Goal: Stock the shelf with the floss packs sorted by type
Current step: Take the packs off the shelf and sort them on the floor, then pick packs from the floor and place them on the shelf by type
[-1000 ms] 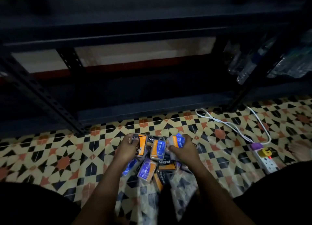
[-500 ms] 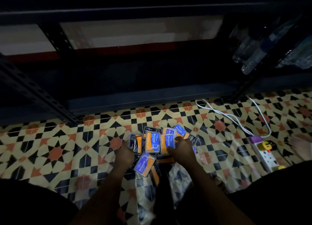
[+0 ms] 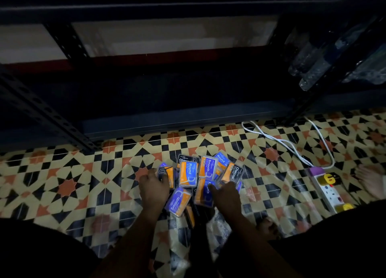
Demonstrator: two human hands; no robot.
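Both hands down on the pile of floss packs (image 3: 200, 179) on the patterned floor (image 3: 62, 185). Left hand (image 3: 154, 187) resting on a dark-and-orange pack (image 3: 167, 176) at the pile's left edge, fingers loosely curved over it; right hand (image 3: 224, 194) pressing a blue-and-orange pack (image 3: 203, 194), fingers extended; cannot tell for sure whether either truly grips. Changed from a second ago: packs then lifted and bunched between the hands, now dropped and fanned out flat, labels up — Round (image 3: 188, 174), Smooth (image 3: 207, 169), Charcoal (image 3: 235, 175), another Smooth (image 3: 178, 201) nearest the body. Meaning, probably: sorting by type only starting, types mixed, nothing stocked yet. Dark metal shelf (image 3: 188, 119) just beyond the pile, its bottom tier showing no packs, though too dim to be certain. Neighbouring bay at right holding clear plastic bottles (image 3: 313, 64). Crumpled clear bag (image 3: 179, 246) between the forearms, contents unclear. White power strip (image 3: 328, 189) with cable well off to the right.
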